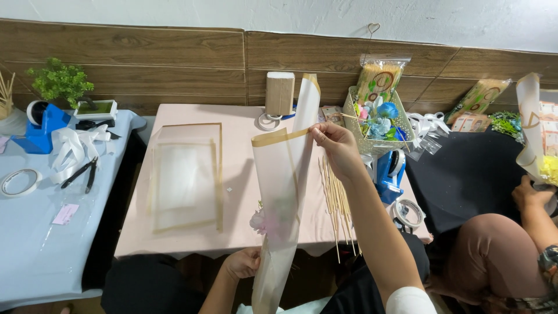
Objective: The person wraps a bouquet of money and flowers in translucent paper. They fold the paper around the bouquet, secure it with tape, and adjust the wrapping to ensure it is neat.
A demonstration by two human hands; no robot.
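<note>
Above pink-clothed bench (192,232), centre: translucent gold-edged wrapping sheet (285,192) rolled upright around pink flower (259,221). Right hand (336,146) grip pinching far top edge; left hand (243,263) grip clenched on near lower part. Bamboo skewers (337,203) just right.

your right hand (336,146) was raised with the arm stretched forward, its fingers (318,134) pinched shut. your left hand (243,263) sat low and close to your body, fingers curled in a closed grip, forearm angled upward.

wood-panelled wall (174,58), white above; pink table (244,125) between blue table (35,244) and black table (465,174).
</note>
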